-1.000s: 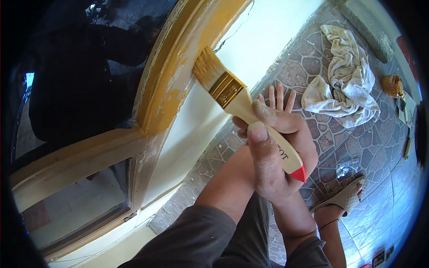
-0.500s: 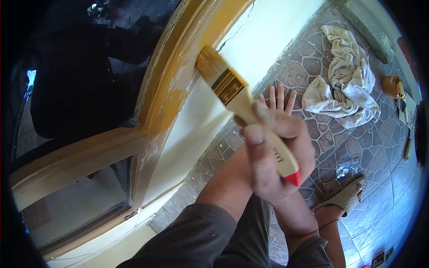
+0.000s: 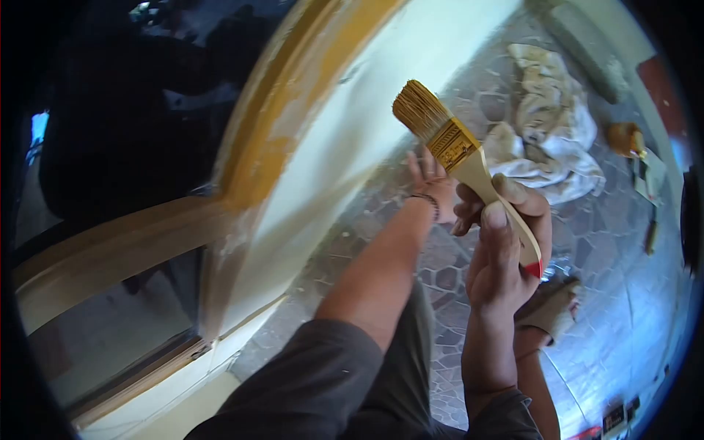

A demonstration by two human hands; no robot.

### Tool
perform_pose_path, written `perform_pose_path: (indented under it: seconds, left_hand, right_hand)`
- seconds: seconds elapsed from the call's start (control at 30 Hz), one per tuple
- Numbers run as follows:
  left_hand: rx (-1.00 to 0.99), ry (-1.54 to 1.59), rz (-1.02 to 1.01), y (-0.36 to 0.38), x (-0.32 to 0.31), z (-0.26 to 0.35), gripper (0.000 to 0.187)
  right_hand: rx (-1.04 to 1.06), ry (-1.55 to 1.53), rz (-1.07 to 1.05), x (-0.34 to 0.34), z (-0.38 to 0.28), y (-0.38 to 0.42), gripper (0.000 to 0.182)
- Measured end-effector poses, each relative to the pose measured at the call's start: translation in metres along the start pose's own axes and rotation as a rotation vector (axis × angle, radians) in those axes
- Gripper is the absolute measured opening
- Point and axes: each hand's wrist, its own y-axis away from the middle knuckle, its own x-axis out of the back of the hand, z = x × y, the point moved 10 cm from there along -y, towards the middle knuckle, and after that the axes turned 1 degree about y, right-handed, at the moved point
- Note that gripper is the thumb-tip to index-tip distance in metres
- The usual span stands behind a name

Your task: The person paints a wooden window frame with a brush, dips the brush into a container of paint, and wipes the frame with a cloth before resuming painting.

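Note:
My right hand (image 3: 508,242) is closed around the pale wooden handle of a flat paintbrush (image 3: 469,170), thumb along the handle, its red end low. Yellow-brown paint coats the upturned bristles, which stand apart from the wooden window frame (image 3: 253,165). That frame carries ochre paint in patches, with pale bare areas between. Beyond the brush, my left hand (image 3: 433,183) stretches out low beside the white wall (image 3: 323,172), a dark bracelet at its wrist. Its fingers are apart and hold nothing; the brush partly covers them.
A crumpled whitish cloth (image 3: 554,110) lies on the stone-patterned floor (image 3: 447,337). Farther right stands a jar of ochre paint (image 3: 625,138), near a small flat card (image 3: 649,176). A concrete ledge (image 3: 587,55) runs behind the cloth. My sandalled foot (image 3: 554,312) is at lower right.
My right hand has drawn the paintbrush rightward, taking its bristles off the window frame. My left hand shows more fully, and the whole view has shifted slightly.

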Motion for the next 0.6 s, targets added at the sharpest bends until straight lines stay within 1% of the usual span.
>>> perform_pose_path:
  seconds: [0.03, 0.1, 0.13, 0.17, 0.23, 0.3, 0.37, 0.4, 0.47, 0.5, 0.6]
  left_hand:
    - [0.043, 0.176, -0.331, 0.003, -0.006, 0.005, 0.092]
    - [0.008, -0.057, -0.395, 0.013, 0.033, 0.026, 0.147]
    - [0.004, -0.045, -0.479, 0.015, 0.044, 0.032, 0.149]
    - [0.032, -0.08, -0.501, 0.016, 0.038, 0.031, 0.152]
    - [0.052, -0.07, -0.53, 0.017, 0.029, 0.028, 0.154]
    - [0.058, -0.089, -0.527, 0.019, 0.033, 0.027, 0.152]
    - [0.052, -0.093, -0.536, 0.019, 0.031, 0.027, 0.152]
    - [0.037, -0.092, -0.536, 0.018, 0.032, 0.029, 0.152]
    - [0.069, -0.102, -0.569, 0.019, 0.034, 0.029, 0.152]
    - [0.057, -0.107, -0.566, 0.019, 0.035, 0.031, 0.152]
    - [0.083, -0.125, -0.58, 0.019, 0.035, 0.031, 0.153]
  right_hand:
    - [-0.008, 0.061, -0.006, 0.014, -0.004, -0.004, 0.031]
    - [-0.011, 0.103, 0.058, 0.041, -0.033, -0.018, 0.03]
    - [0.063, 0.182, -0.008, 0.054, -0.055, -0.028, 0.03]
    - [0.1, 0.314, -0.017, 0.069, -0.082, -0.041, 0.031]
    - [0.117, 0.485, 0.011, 0.105, -0.137, -0.068, 0.03]
    - [0.148, 0.679, 0.03, 0.122, -0.193, -0.095, 0.028]
    - [0.107, 0.891, 0.135, 0.148, -0.235, -0.117, 0.023]
    - [0.112, 0.898, 0.148, 0.164, -0.246, -0.126, 0.023]
    - [-0.026, 1.152, 0.175, 0.211, -0.243, -0.143, 0.022]
    - [-0.069, 1.194, 0.164, 0.23, -0.235, -0.151, 0.021]
    - [-0.118, 1.257, 0.229, 0.271, -0.21, -0.168, 0.023]
